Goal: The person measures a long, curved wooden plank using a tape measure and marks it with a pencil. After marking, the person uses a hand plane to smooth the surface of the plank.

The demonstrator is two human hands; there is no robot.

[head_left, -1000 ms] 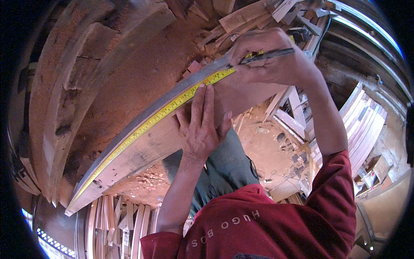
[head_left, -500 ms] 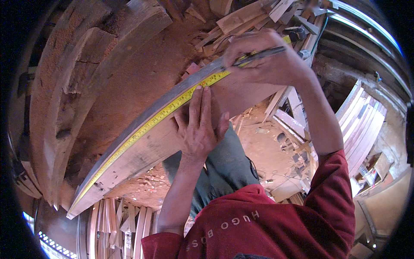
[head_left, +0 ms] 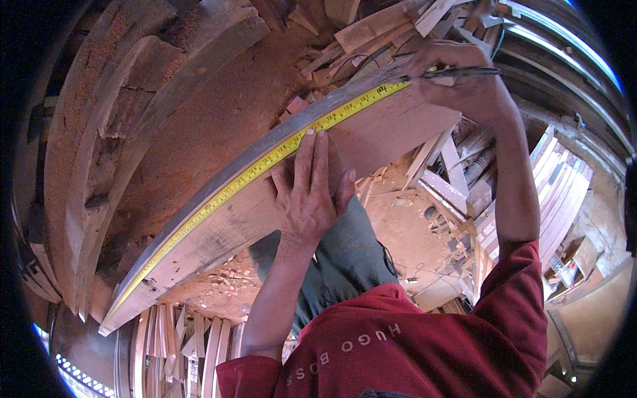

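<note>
A long wooden board [head_left: 381,136] runs diagonally from the lower left to the upper right in front of me. Along its upper edge lies the yellow blade of a tape measure [head_left: 265,161]. My left hand [head_left: 305,196] rests palm down on the board, fingers stretched, two fingertips touching the lower edge of the blade. At the board's right end, my right hand [head_left: 441,83] is closed around a thin dark pencil [head_left: 474,71], which points left towards the visible end of the blade. Motion blurs this hand slightly, and it hides the board's far corner.
Thick curved timbers [head_left: 123,132] dusted with sawdust stand at the left. Offcuts [head_left: 378,33] are piled beyond the board. Stacked planks [head_left: 564,192] lie at the right, and upright wooden strips [head_left: 172,338] stand at the lower left. Wood scraps litter the ground [head_left: 391,219].
My right hand has moved right along the board with the pencil, uncovering more of the yellow blade. My left hand stays in nearly the same place.
</note>
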